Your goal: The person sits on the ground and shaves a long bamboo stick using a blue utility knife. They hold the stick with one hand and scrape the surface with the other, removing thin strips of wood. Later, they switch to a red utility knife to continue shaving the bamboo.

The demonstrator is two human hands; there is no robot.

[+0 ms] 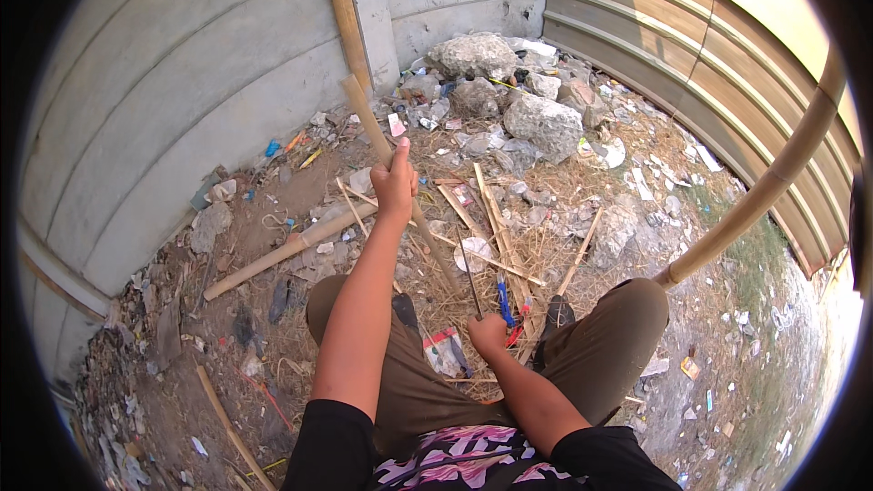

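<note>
My left hand (pixel 395 186) is closed around a split bamboo stick (pixel 366 118), which stands tilted with its lower end down among the straw between my feet. In front of my right knee, my right hand (pixel 489 334) grips a long, thin dark blade (pixel 470 277) that looks like a knife or machete, pointing away from me. Its handle is hidden in my fist. Blade and stick are apart. Just beyond my right hand lie split bamboo strips (pixel 498 227) and a blue item (pixel 506 300) on the ground.
A bamboo pole piece (pixel 286 250) lies to the left. At the right, a thick bamboo pole (pixel 755 205) slants up past my knee. Large rocks (pixel 546 125) and litter fill the far corner, between a grey panel wall (pixel 200 64) and a corrugated fence (pixel 691 45).
</note>
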